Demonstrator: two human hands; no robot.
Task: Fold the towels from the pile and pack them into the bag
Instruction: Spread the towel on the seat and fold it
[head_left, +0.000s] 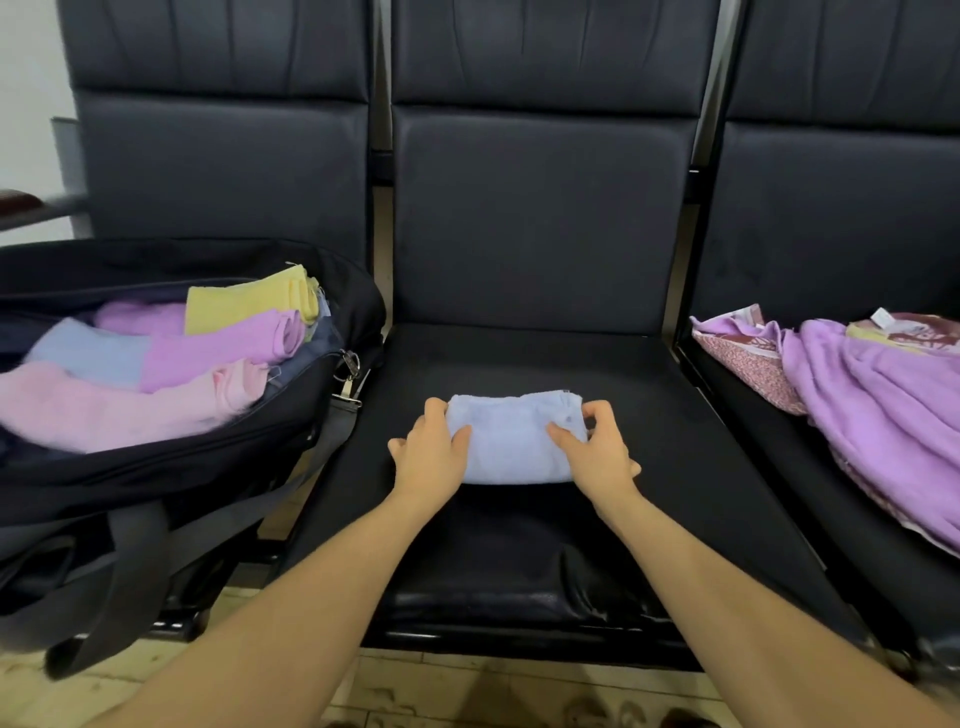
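A pale blue towel (511, 441) lies folded into a small, thick rectangle on the middle seat (519, 545) of a row of black padded chairs, near the seat's centre and slightly toward its back edge. Its pile is soft and fuzzy, the near edge is a rounded fold, and a small tag or stitched corner shows at its far right corner.

The left hand (431, 452) grips the towel's left end, fingers curled over the top and far edge, thumb spread to the outside. The right hand (597, 447) grips the right end, fingers bent over the far right corner, one finger lying flat on the cloth. Both grips are closed on the towel, which rests on the seat.

On the left seat stands a black bag (156, 467), open at the top, its strap hanging down over the seat's front edge. Inside lie folded towels: a yellow one (249, 301) at the far side, a purple one (223, 345) before it, a blue one (88, 353) to the left, and a pink one (114, 405) nearest the front.

On the right seat lies the pile (883, 410): a rumpled purple towel over patterned pink cloth, reaching to that seat's back edge.
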